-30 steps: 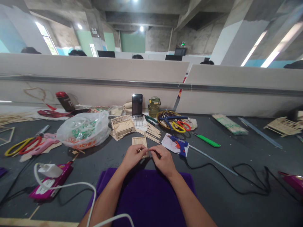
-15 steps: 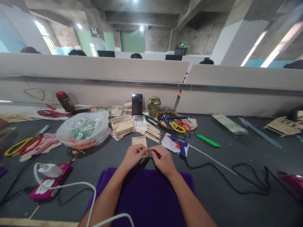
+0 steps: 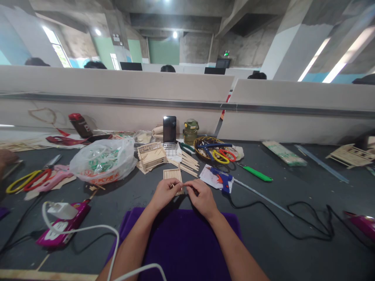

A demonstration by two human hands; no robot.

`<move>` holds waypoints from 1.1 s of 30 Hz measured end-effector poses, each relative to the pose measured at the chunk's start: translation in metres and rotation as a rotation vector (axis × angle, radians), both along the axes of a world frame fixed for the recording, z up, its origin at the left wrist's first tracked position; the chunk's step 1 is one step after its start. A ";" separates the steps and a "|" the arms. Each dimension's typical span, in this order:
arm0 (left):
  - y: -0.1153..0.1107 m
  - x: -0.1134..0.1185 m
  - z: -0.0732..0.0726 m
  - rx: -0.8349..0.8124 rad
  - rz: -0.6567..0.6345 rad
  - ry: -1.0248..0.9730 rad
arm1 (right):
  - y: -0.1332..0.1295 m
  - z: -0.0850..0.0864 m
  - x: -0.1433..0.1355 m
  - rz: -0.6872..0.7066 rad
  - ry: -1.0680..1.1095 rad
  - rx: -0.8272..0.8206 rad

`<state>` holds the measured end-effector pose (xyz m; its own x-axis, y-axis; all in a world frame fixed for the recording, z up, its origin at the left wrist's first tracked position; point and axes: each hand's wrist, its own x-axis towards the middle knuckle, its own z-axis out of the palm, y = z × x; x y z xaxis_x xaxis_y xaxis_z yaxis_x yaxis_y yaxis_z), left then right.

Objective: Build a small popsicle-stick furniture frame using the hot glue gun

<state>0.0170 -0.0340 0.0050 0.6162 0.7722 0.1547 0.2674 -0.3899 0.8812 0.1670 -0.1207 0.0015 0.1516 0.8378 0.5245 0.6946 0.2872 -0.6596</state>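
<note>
My left hand (image 3: 165,192) and my right hand (image 3: 202,196) meet at the fingertips in the middle of the desk. Both are closed in a pinch, and whatever is between the fingers is too small to make out. Just behind and partly under my left hand lies a small panel of wooden sticks (image 3: 172,174), its near part covered by the fingers. Loose flat wooden sticks (image 3: 190,161) fan out beyond the panel. A little chair-like stick model (image 3: 151,157) sits to their left.
Left are a plastic bag (image 3: 129,156), scissors (image 3: 24,182), a pink glue gun (image 3: 57,178) and a power strip (image 3: 65,226). Right are a blue glue gun (image 3: 225,181) with its cable, a green cutter (image 3: 258,174) and a basket (image 3: 202,154). A co-worker's hand (image 3: 6,159) shows far left.
My hands hold nearly the same pose and place. At the far left edge, the co-worker's hand has come further into view.
</note>
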 end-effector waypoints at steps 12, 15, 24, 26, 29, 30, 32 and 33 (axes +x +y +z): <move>0.000 0.000 0.000 0.007 -0.004 0.000 | 0.000 0.001 0.000 -0.007 -0.014 -0.002; -0.001 0.000 0.002 0.012 0.000 0.007 | 0.000 0.001 0.000 -0.011 -0.012 0.005; -0.001 0.000 0.001 0.023 0.001 -0.004 | 0.000 0.000 0.000 -0.010 0.002 -0.003; -0.001 0.000 0.001 0.021 -0.003 -0.006 | 0.000 0.000 0.000 -0.003 0.005 -0.007; 0.000 0.000 0.001 0.020 -0.007 -0.009 | -0.001 0.001 0.000 0.001 0.005 -0.011; 0.000 0.000 0.001 0.017 -0.009 -0.008 | -0.001 0.001 0.000 0.001 0.005 -0.012; 0.000 0.000 0.001 0.012 -0.013 -0.007 | -0.001 0.001 0.000 0.001 0.005 -0.015; 0.000 0.000 0.001 0.011 -0.014 -0.007 | -0.001 0.001 0.000 0.001 0.005 -0.017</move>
<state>0.0169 -0.0337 0.0061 0.6261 0.7617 0.1669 0.2558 -0.4029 0.8788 0.1673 -0.1215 0.0024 0.1532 0.8465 0.5098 0.6913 0.2769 -0.6674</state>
